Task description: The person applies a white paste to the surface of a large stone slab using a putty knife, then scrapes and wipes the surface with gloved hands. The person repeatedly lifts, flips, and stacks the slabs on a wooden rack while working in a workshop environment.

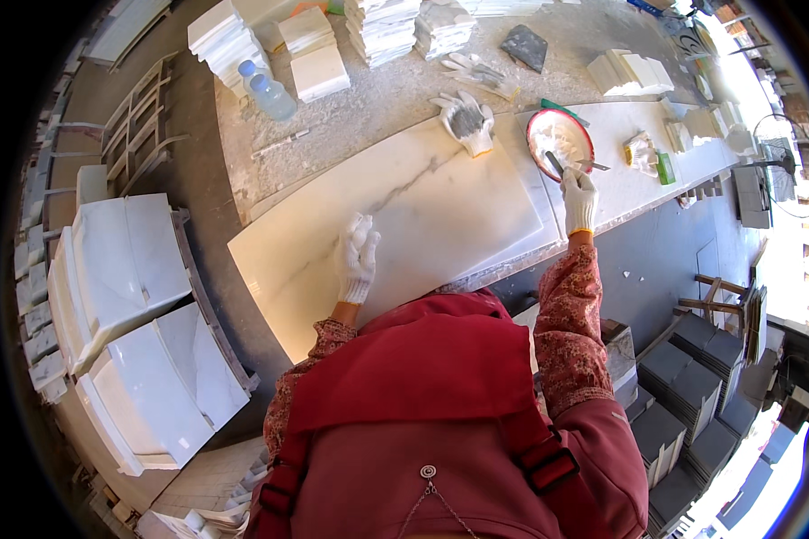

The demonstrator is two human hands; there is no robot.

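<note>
My left hand [357, 256], in a white knit glove, lies on a large polished white marble slab [413, 216] with grey veins. Its fingers are loosely extended and hold nothing. My right hand [580, 198], gloved too, is closed at the near rim of a red-rimmed bowl [532, 144] of white paste [555, 135]. From its fingers a dark, narrow putty knife [555, 163] reaches into the bowl. Another thin blade [593, 165] lies across the bowl's right rim. A loose white glove with a grey palm [467, 123] sits on the slab's far edge.
Beyond the slab are a second glove [482, 75], a dark stone piece [524, 48], stacked white tiles [382, 31] and plastic bottles [270, 94]. Right of the bowl lies a green-ended packet [663, 167]. Marble stacks [144, 251] stand left, dark tile stacks [683, 368] lower right.
</note>
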